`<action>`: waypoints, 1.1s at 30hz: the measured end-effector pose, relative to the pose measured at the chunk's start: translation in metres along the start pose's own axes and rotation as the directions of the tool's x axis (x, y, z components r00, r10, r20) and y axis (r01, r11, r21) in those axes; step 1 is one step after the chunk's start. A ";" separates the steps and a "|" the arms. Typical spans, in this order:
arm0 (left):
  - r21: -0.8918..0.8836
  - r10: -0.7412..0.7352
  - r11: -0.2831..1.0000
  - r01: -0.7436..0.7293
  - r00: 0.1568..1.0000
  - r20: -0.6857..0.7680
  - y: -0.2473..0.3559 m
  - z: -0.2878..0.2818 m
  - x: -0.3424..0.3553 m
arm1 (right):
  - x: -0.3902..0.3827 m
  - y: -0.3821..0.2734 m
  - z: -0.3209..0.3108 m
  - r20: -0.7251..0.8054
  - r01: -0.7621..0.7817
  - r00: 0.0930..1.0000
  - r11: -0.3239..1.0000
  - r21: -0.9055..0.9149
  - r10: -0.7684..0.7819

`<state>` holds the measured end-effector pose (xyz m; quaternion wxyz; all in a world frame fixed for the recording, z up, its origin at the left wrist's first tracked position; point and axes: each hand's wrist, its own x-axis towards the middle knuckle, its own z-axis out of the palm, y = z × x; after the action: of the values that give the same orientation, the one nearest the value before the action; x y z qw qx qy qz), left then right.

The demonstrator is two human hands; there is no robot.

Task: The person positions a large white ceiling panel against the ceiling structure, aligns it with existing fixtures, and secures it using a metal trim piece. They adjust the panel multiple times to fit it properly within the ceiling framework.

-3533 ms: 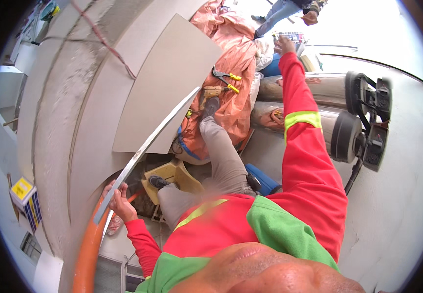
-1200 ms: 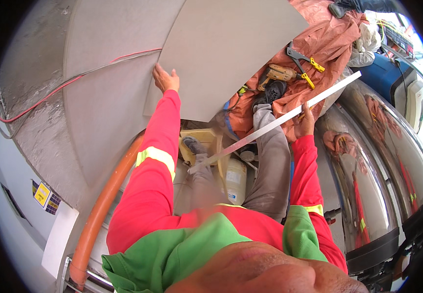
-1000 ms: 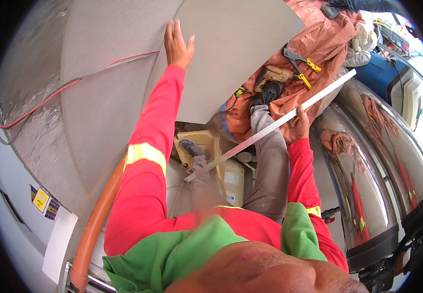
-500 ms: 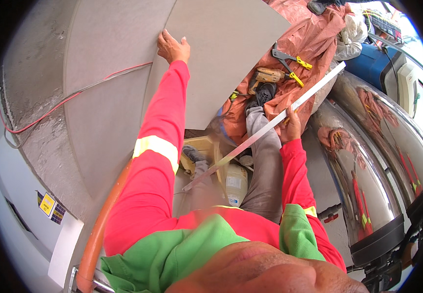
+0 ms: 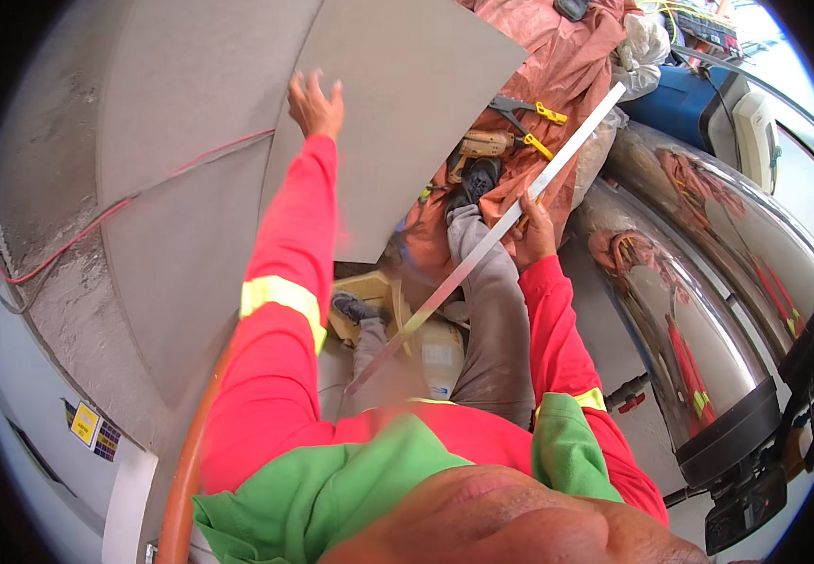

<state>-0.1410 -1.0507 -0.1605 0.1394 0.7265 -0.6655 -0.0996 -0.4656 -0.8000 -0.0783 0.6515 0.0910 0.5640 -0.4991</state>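
My left hand, its fingers spread and holding nothing, is over the left edge of a grey flat panel. Whether the fingertips touch the panel I cannot tell. On the right, my right hand is closed round a long, thin, pale metal strip. The strip slants across my legs, from the upper right down toward my belly, where its lower end looks smeared. Behind the grey panel, a second large panel stretches to the left.
A yellow drill and a black-and-yellow clamp lie on orange sheeting beside my shoe. Two shiny metal cylinders stand at the right. A red cord crosses at left; a plastic jug stands between my legs.
The view has shifted, so most things appear farther left. My left fingers have spread apart at the panel's edge. The strip, still in my right hand, slants a little more steeply.
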 end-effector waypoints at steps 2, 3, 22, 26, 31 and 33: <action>-0.100 0.174 0.979 -0.177 0.984 -0.038 -0.007 0.001 0.040 | -0.001 0.003 -0.001 -0.022 -0.008 1.000 1.000 0.019 0.009; -0.131 0.236 0.965 -0.227 0.970 0.058 -0.006 0.001 0.060 | 0.000 0.007 0.000 -0.008 -0.004 1.000 1.000 0.013 0.005; 0.247 0.374 0.771 -0.587 0.731 0.570 0.133 -0.028 0.249 | 0.003 0.033 0.016 -0.007 -0.088 0.996 0.996 -0.014 0.088; 0.148 0.376 0.857 -0.493 0.796 0.475 0.163 -0.062 0.203 | 0.016 0.038 0.018 -0.033 -0.120 0.992 0.991 -0.057 0.118; -0.188 0.438 0.896 -0.403 0.871 0.220 0.187 -0.088 0.125 | 0.014 0.032 0.043 -0.047 -0.100 0.994 0.995 -0.003 0.099; -0.350 0.352 0.913 -0.211 0.840 0.413 0.174 -0.095 0.091 | 0.009 0.030 0.054 -0.038 -0.069 0.997 0.996 0.064 0.072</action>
<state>-0.2643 -1.1472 -0.0095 0.0935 0.5452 -0.7576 -0.3465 -0.4090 -0.8274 -0.0808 0.6540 0.1414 0.5576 -0.4913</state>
